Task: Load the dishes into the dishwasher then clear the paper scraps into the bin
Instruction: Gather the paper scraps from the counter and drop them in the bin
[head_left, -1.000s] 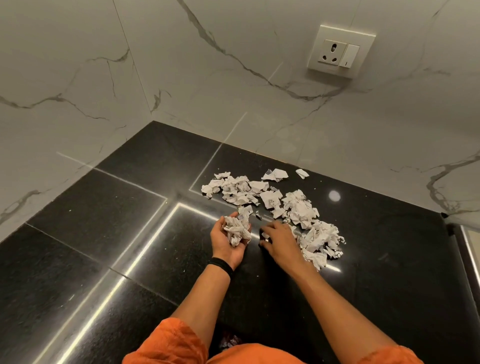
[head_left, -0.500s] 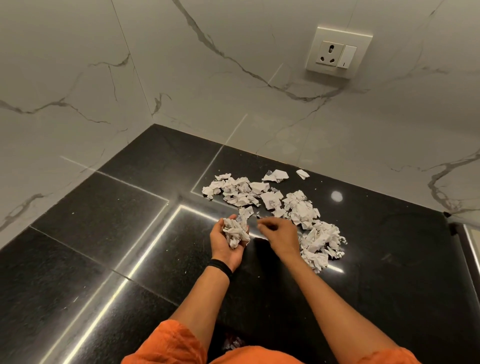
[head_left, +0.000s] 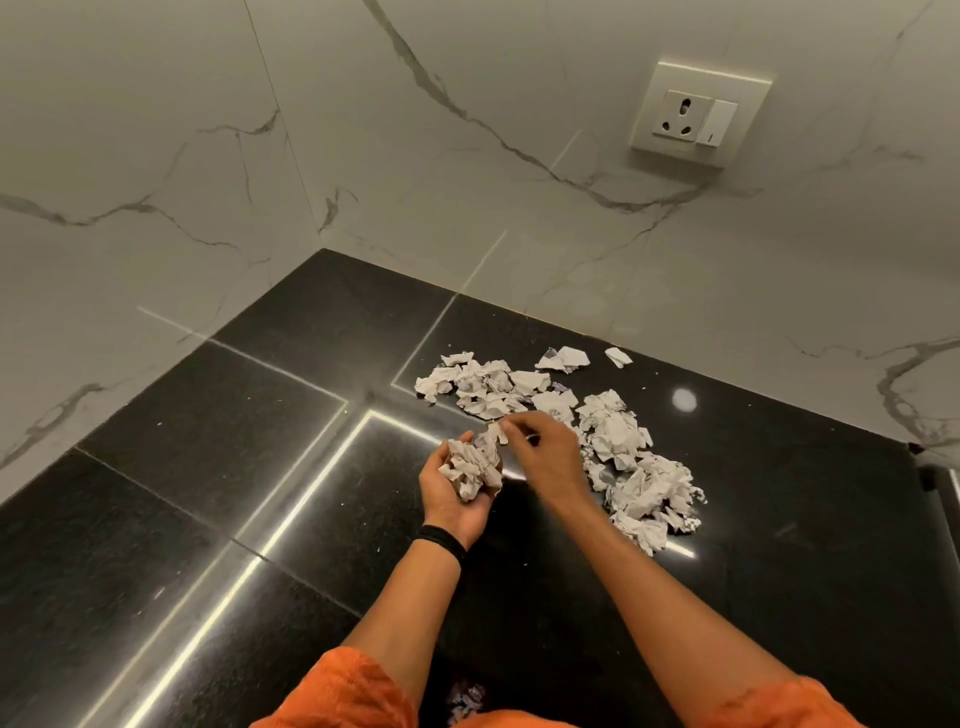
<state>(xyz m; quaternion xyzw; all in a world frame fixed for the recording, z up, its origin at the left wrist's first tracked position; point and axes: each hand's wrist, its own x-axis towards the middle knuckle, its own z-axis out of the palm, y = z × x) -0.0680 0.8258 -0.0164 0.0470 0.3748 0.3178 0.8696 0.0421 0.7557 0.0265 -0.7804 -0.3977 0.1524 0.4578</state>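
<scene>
Crumpled white paper scraps (head_left: 615, 441) lie scattered on the black counter (head_left: 218, 467) near the back wall. My left hand (head_left: 457, 499) is cupped palm up over the counter, holding a wad of scraps (head_left: 475, 465). My right hand (head_left: 545, 457) hovers just right of it, its fingertips pinching a small scrap (head_left: 497, 430) above the wad. More scraps (head_left: 649, 499) trail to the right of my right wrist. No dishes, dishwasher or bin are in view.
White marble walls (head_left: 467, 156) meet in a corner behind the counter. A wall socket with a switch (head_left: 696, 114) sits at upper right. The counter's right end (head_left: 930, 478) is at the far right. A few scraps (head_left: 465, 699) show near my orange sleeves.
My right hand has lifted off the counter with a small scrap and moved left, over the wad in my left hand. My left hand has stayed put.
</scene>
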